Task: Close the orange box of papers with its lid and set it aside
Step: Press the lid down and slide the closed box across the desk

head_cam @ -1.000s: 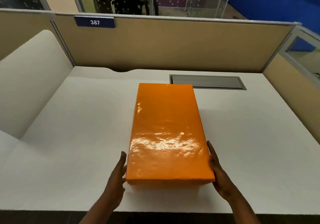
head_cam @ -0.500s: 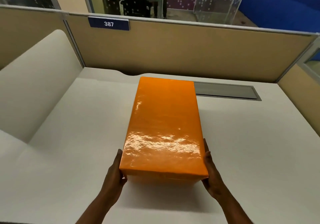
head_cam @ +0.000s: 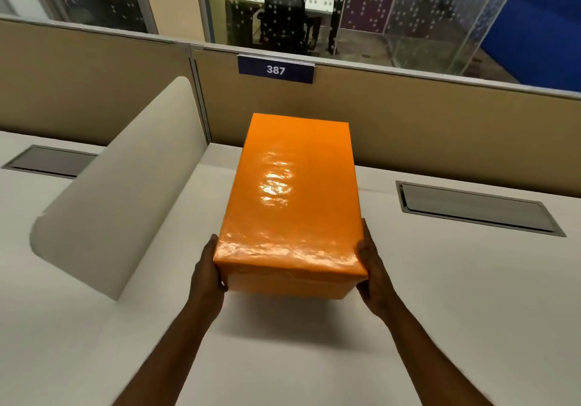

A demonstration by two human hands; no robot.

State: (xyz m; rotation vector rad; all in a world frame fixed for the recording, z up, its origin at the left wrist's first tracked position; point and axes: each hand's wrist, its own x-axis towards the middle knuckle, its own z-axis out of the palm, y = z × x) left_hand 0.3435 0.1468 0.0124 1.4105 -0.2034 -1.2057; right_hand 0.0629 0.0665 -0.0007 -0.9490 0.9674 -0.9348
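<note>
The orange box is shut under its glossy orange lid, so the papers inside are hidden. It hangs above the white desk, its shadow on the surface below its near end. My left hand presses the box's near left side. My right hand presses its near right side. Both hands grip the box between them, fingers along the walls just under the lid's rim.
A curved white divider panel stands on the left of the desk. A tan partition with a "387" plate closes the back. Grey cable hatches sit in the desk at right and far left.
My hands closed on the box's sides and lifted it off the desk. It has moved away from me and leftward, toward the divider and the back partition.
</note>
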